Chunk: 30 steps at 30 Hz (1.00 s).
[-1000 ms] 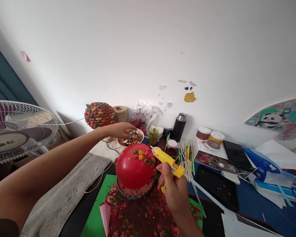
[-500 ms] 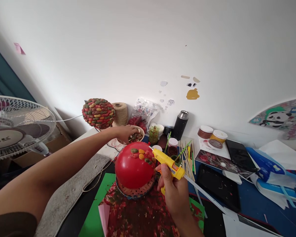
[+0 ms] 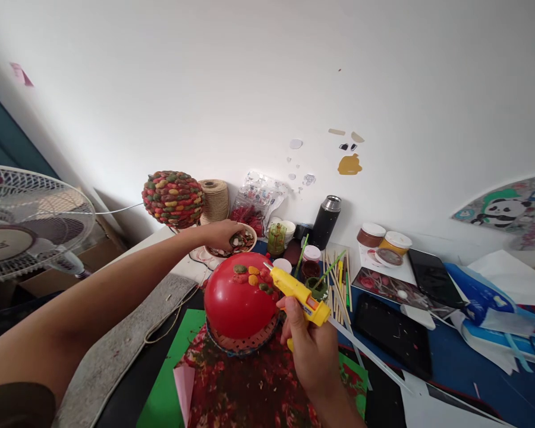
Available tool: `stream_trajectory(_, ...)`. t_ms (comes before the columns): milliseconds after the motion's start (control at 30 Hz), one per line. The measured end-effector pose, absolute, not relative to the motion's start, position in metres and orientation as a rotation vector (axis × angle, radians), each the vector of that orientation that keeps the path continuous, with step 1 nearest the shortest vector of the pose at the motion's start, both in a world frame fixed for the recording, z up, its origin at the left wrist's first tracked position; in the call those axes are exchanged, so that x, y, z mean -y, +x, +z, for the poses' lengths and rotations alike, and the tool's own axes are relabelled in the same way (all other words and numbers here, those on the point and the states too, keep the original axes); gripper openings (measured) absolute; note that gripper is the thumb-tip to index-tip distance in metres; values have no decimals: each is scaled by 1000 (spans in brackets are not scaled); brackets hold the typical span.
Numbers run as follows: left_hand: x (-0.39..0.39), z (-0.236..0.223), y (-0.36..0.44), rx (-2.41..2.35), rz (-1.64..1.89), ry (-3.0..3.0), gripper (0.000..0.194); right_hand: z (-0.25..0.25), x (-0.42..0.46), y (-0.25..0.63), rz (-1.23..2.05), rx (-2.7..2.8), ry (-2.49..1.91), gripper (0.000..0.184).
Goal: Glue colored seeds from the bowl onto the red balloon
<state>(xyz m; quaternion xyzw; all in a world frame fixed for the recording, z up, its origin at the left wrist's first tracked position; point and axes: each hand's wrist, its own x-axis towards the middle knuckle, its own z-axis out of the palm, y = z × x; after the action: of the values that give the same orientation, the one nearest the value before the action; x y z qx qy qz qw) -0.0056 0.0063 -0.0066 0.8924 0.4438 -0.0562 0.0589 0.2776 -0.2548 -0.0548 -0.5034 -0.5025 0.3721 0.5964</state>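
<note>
The red balloon sits in the woven basket. Your right hand grips the yellow glue gun; angle its nozzle clear of the balloon. Your left hand reaches into the bowl; its grip is hidden.

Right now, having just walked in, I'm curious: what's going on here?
A person has a yellow glue gun in the right-hand grip, its nozzle close to a red balloon; whether they touch is unclear. The left-hand grip is at a bowl of small coloured pieces; whether it holds one is hidden. The balloon rests in a basket, with several coloured lumps on its upper part and much of its visible surface bare.
</note>
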Motion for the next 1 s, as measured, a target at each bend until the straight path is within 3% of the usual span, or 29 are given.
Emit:
stream_trajectory(133,-4,3,-12,-1380,-137,2673,43,-55,257,279,886,1161,-1175,62)
stream_trajectory(267,1,18,-22,-1411,-72,2652,37,-56,259,279,918,1098,-1168,60)
stream_trajectory(700,14,41,-20,-1322,166,2687,40,-56,253,280,917,1057,-1133,64)
stream_trajectory(1000,13,39,-17,-1330,133,2658,39,-57,255,278,907,1049,-1133,63)
